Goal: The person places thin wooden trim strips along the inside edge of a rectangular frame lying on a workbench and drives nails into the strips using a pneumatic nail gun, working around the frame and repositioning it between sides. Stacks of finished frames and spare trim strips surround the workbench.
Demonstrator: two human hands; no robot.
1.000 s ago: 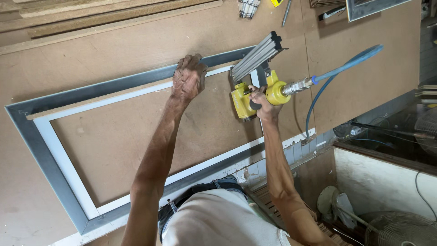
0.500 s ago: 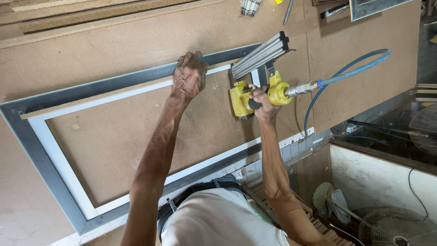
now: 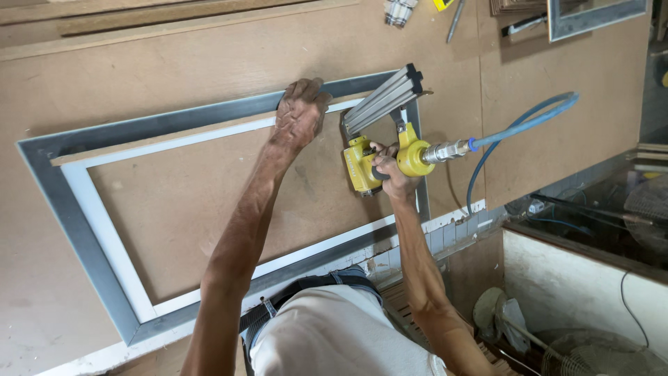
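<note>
a: starting nearest the camera, at six o'clock — a pale shirt point(image 3: 334, 334) with dark straps across it, and both bare arms reaching up over the edge of the brown workbench point(image 3: 209, 42).

b: down at four o'clock, off the bench, there's a fan point(image 3: 598, 355) with a wire grille, and a white box wall above it.

a: now the right hand point(image 3: 391, 174), just right of centre. fingers wrapped tight round the grip of a yellow nail gun point(image 3: 379, 159), closed on it. whether a finger sits on the trigger, i can't tell.

b: the gun's grey magazine point(image 3: 381, 99) slants up toward one o'clock, and a blue air hose point(image 3: 515, 132) loops off its tail toward three o'clock.

a: the gun's nose is down at the right end of the grey frame point(image 3: 69, 209) — a long rectangle lying flat on the bench, tilted, with a white inner strip point(image 3: 104, 237).

b: left hand point(image 3: 299, 115) at twelve o'clock from centre, palm down, fingers together and curled over the far rail, pressing on it, near the gun's magazine.

a: farthest out, at one o'clock, small tools point(image 3: 400, 10) and another frame corner point(image 3: 591, 17) lie along the top edge.
</note>
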